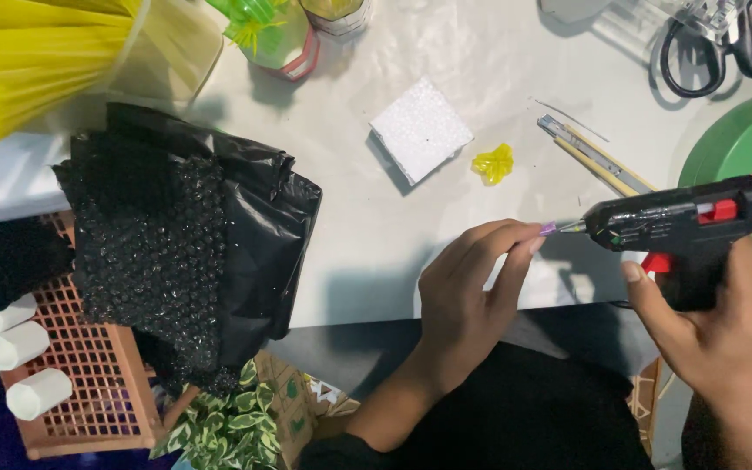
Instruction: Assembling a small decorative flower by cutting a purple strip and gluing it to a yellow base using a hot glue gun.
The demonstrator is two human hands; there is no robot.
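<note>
The small purple piece (548, 228) pinched at the fingertips of the left hand (467, 296) is too tiny to be identified. The right hand (724, 335) is cut off by the right edge, and the handle of the glue gun (681, 228) is covered by it. The scissors (698, 52) at upper right and the green disc (733, 139) are cropped by the frame. The yellow sheets (36, 52) at upper left are cropped too.

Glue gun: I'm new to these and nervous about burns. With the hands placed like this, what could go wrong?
The left hand pinches a small purple piece right at the nozzle of the glue gun, so the fingertips could touch hot metal or glue. The right hand has a finger near the red trigger; too much squeeze may flood glue over the piece. Drips could land on the white table.
</note>
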